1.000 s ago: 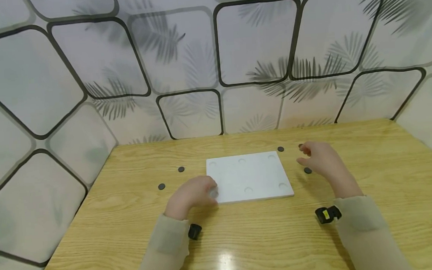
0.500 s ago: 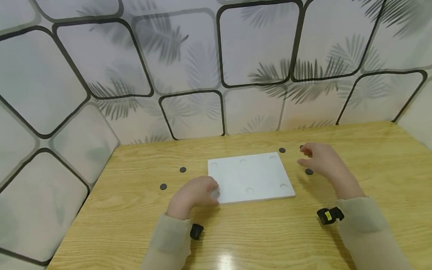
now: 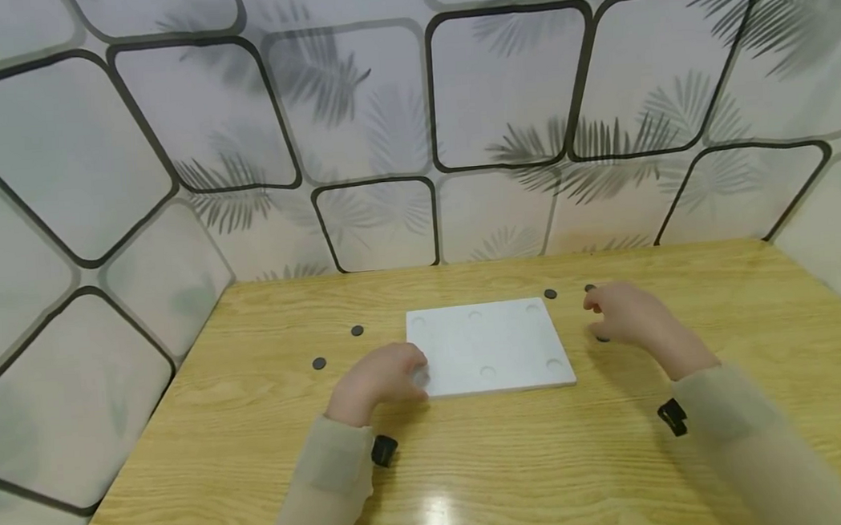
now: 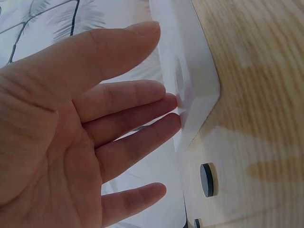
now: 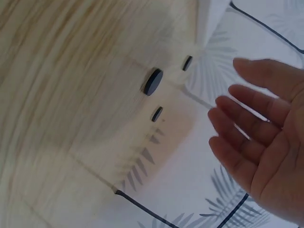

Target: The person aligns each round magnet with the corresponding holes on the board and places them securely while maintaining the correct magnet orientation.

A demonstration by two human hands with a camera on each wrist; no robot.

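A white board with shallow round recesses lies flat at the middle of the wooden table. The person's left hand rests at the board's 8 o'clock corner; the left wrist view shows its fingers straight and loosely spread, two fingertips touching the corner's edge — nothing is gripped. Two small dark discs sit on the table off the board's left side: one disc at about 10 o'clock from the board, another disc at about 9 o'clock, well apart from it.

The right hand hovers just beside the board's right edge, at about 3 o'clock. In the right wrist view its fingers are relaxed and slightly apart, holding nothing. Three more dark discs lie near it: a disc just off the board's far right corner, a second disc at the fingertips, and a third disc, partly hidden under the palm. Whether the hand touches either one cannot be told.

Patterned panels with leaf prints and dark rounded outlines stand around the table.
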